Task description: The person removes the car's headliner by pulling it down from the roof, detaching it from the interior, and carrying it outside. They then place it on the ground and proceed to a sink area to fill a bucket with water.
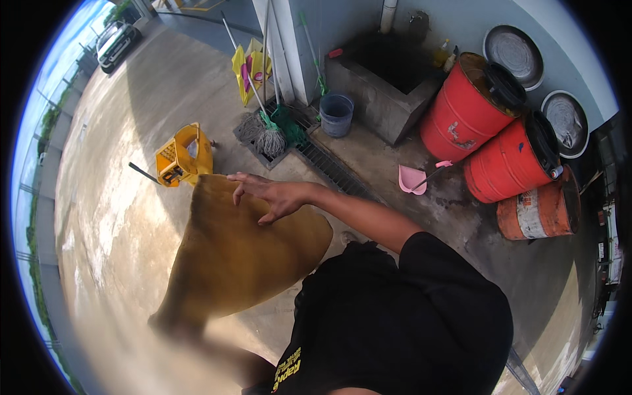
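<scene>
A large brown cloth [237,263], smooth and bowed out, spreads in the air before me above the concrete floor. Its lower left end narrows into my left hand [187,324], which is smeared by motion but appears to grip it. My right hand [273,196] reaches across the cloth's upper part, thumb and fingers spread apart. The fingertips overlap the cloth's top edge; whether they touch it is hard to tell.
Beyond the cloth stands a yellow mop wringer bucket [187,155]. Mops [270,138] rest on a drain grate [329,168] beside a grey bucket [336,115]. A concrete basin [375,99], red drums [467,108] and a pink dustpan [413,179] are to the right.
</scene>
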The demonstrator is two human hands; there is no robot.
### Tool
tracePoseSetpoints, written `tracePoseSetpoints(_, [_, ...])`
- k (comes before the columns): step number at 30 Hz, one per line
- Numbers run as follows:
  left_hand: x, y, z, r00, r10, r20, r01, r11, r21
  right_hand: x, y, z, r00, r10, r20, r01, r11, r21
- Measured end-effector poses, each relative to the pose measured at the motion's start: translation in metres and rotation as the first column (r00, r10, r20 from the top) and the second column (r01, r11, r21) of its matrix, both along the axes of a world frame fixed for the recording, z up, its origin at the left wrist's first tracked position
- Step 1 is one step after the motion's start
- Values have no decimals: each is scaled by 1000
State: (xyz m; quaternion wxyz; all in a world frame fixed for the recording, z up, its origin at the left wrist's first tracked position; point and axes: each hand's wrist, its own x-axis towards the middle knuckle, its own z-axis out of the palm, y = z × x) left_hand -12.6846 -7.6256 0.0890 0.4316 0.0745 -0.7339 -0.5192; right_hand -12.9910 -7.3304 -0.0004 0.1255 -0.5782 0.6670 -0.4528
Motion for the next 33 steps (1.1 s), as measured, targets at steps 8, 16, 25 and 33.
tracePoseSetpoints(8, [-21, 63, 79, 870, -477, -123, 424, 852, -307, -19, -51, 47, 913, 399, 87, -408, 898, 166])
tracePoseSetpoints(16, [34, -6, 48, 990, 102, 96, -90, 989, -117, -52, -19, -4, 935, 341, -100, -260, 848, 461])
tracePoseSetpoints(25, [-131, -149, -20, 885, -73, 459, 9, 990, 140, -181, -4, -27, 752, -437, -495, 565, 813, 141])
tracePoseSetpoints(33, [-210, -269, 16, 963, -131, 236, 99, 985, 143, -167, -23, 106, 684, -475, -554, 604, 794, 65])
